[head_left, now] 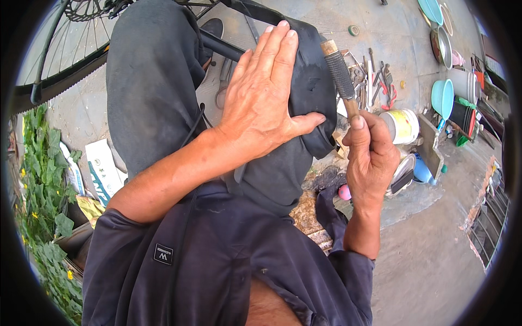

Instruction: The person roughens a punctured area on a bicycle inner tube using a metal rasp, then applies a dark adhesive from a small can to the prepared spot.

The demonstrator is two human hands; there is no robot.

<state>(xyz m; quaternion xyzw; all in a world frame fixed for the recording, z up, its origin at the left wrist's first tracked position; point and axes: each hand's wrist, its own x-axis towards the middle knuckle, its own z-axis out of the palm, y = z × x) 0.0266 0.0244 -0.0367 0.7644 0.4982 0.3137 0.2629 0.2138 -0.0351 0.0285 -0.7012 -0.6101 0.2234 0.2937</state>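
My left hand (261, 92) lies flat, fingers stretched out and thumb spread, pressing on a black rubber inner tube (312, 84) draped over my right knee. A small scuffed or torn mark shows on the tube, to the right of the fingers. In my right hand (372, 149) is a hand rasp (340, 75), a wooden stick with a dark rough sleeve around its upper part. Thumb and fingers close round its lower end. The rasp stands tilted just right of the tube; whether they touch, I cannot tell.
A bicycle wheel (70, 70) is at the upper left. Loose tools (383, 84) lie on the ground beyond the rasp. To the right are a white bucket (401, 126), a teal basin (442, 99) and a stone slab (430, 146). Leafy plants (43, 174) and bags (103, 168) line the left.
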